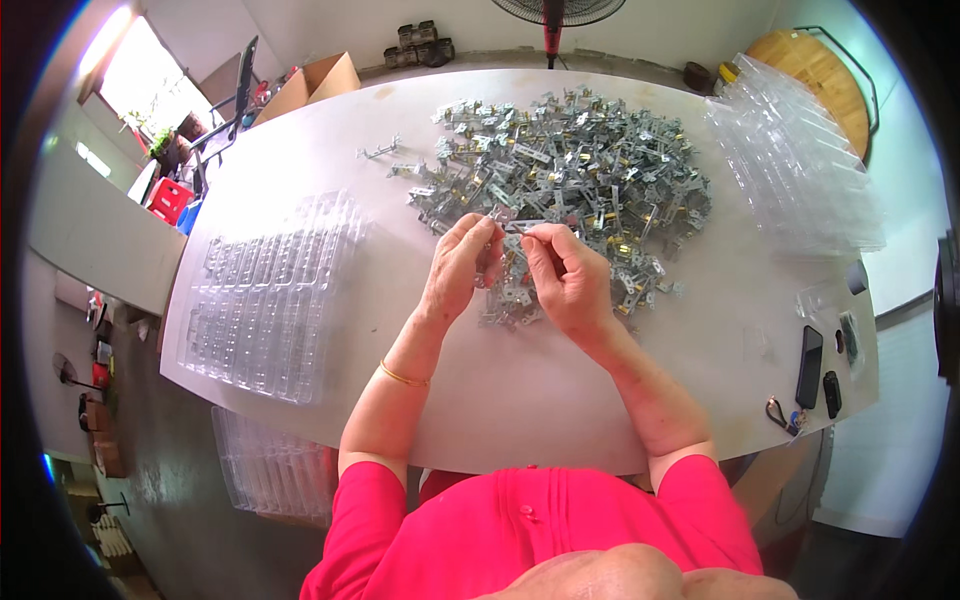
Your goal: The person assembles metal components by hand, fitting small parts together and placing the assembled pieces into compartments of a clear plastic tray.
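A broad heap of small silvery metal brackets (600,150), some with yellow bits, covers the far middle of the table. At its near edge my left hand (462,262) is closed around a metal bracket (500,214) that pokes out past the fingertips. Close beside it, my right hand (570,275) pinches a thin dark piece too small to name, its tip near the bracket. My two hands almost meet. Curled fingers hide most of what the left palm holds.
Clear plastic trays (265,295) lie stacked at the left, with parts in their slots. More clear trays (795,160) are piled at the far right. A black phone (810,368) and keys (783,417) rest near the right edge. One loose bracket (380,149) sits apart from the heap.
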`<state>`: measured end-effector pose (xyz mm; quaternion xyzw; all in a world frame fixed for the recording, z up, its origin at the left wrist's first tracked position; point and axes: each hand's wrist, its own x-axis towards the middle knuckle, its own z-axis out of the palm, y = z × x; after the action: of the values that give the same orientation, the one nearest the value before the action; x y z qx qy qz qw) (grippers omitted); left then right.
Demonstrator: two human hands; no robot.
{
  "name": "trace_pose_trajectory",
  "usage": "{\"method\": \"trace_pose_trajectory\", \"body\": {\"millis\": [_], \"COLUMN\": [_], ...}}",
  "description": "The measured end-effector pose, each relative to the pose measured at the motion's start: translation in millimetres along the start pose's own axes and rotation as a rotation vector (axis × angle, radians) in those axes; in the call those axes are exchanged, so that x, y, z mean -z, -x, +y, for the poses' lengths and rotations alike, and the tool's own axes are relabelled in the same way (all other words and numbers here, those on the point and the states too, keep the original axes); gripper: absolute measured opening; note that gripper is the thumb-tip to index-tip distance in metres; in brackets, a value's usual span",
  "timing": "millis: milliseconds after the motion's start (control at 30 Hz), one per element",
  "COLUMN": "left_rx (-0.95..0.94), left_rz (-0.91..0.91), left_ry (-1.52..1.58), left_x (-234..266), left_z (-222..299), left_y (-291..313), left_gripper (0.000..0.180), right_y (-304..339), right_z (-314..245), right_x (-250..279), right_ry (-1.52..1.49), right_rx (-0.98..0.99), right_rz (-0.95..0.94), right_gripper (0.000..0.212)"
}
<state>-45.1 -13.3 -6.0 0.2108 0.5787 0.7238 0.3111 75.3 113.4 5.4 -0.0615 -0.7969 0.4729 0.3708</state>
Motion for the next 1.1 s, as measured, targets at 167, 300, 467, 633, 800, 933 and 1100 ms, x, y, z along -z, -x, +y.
{"method": "trace_pose_trajectory", "body": {"millis": [167, 300, 467, 633, 800, 933, 1100], "left_rx": [-0.059, -0.095, -0.12, -0.173, -0.36, -0.428, -0.758], "left_rz": [-0.019, -0.014, -0.014, 0.023, 0.1, 0.071, 0.05], "left_ry": [-0.023, -0.078, -0.095, -0.226, -0.452, -0.582, -0.807], "left_x": [-9, -13, -8, -9, -8, -14, -25], "left_z": [-1, 3, 1, 1, -7, -4, 15], "left_y": [2, 7, 9, 10, 8, 11, 4], "left_gripper": [0.027, 0.025, 0.023, 0.022, 0.018, 0.014, 0.008], "right_y": [-5, -5, -3, -3, -5, -6, -9], "right_z": [2, -2, 0, -3, -15, -16, -11], "right_x": [5, 3, 1, 3, 9, 12, 21], "right_ry": [0.078, 0.083, 0.088, 0.102, 0.166, 0.144, 0.028], "right_rx": [-0.032, -0.034, 0.0, -0.011, -0.142, -0.112, -0.19], "right_rz": [0.015, 0.015, 0.008, -0.003, -0.076, -0.101, -0.092], "right_gripper": [0.008, 0.007, 0.007, 0.006, 0.018, 0.023, 0.014]}}
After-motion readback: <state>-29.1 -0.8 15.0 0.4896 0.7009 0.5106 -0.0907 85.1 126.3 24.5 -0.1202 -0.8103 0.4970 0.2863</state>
